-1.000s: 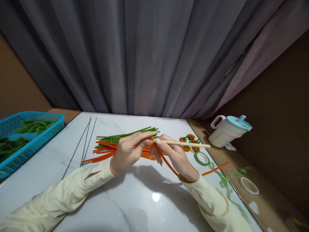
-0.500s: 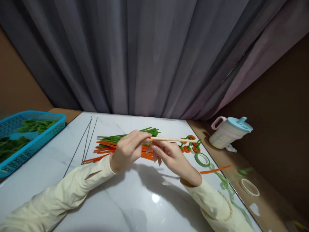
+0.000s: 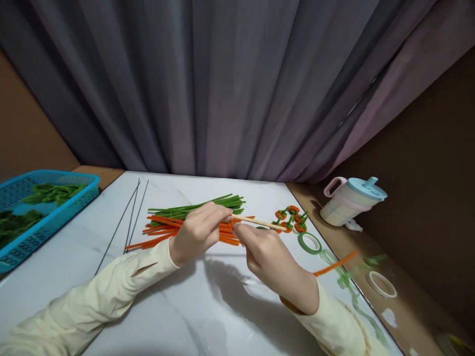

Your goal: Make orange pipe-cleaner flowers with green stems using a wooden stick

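Observation:
My left hand [image 3: 200,231] pinches one end of a pale wooden stick [image 3: 260,222], which looks like a chopstick and points right, tilted slightly down. At that end, an orange pipe cleaner [image 3: 232,224] bends round the stick, and my right hand [image 3: 265,249] has its closed fingertips on it. An orange length [image 3: 336,263] sticks out past my right wrist; the part between is hidden. Behind my hands lie a bundle of orange pipe cleaners [image 3: 159,228] and a bundle of green pipe cleaners [image 3: 226,201]. Several small orange pumpkin-like pieces with green tops [image 3: 300,226] lie right of them.
A roll of green tape [image 3: 301,241] lies right, near loose green strips [image 3: 345,282] and a white ring [image 3: 382,285]. A lidded cup [image 3: 347,205] stands behind them. Thin dark wires [image 3: 118,225] and a blue basket [image 3: 83,198] with green leafy pieces are left.
My right hand has turned over and moved down and right, fingers now closed beside the stick's left end. The stick's right end has dipped, and the orange length by my wrist has tilted up.

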A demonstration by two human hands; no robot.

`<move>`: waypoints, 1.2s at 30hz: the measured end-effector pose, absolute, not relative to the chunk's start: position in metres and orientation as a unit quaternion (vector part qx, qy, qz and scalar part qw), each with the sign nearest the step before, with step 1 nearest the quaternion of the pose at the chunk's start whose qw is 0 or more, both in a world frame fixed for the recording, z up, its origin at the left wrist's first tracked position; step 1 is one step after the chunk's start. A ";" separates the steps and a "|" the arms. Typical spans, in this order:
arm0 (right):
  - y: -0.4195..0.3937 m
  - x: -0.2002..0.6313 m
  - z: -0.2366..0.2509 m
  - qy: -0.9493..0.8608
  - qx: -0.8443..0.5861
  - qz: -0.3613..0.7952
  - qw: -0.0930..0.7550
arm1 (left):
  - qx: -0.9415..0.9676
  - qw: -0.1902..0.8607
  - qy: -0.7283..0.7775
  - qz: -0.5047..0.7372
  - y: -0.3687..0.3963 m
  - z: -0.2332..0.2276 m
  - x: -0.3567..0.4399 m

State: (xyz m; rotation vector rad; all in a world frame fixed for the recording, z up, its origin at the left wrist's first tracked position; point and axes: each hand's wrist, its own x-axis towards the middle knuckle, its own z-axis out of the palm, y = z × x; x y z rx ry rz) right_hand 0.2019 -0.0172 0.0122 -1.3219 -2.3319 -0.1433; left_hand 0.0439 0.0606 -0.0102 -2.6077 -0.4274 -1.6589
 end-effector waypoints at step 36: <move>-0.003 0.234 0.048 -0.820 -0.455 0.262 0.228 | -0.843 -0.336 -0.113 -0.406 0.038 0.021 0.038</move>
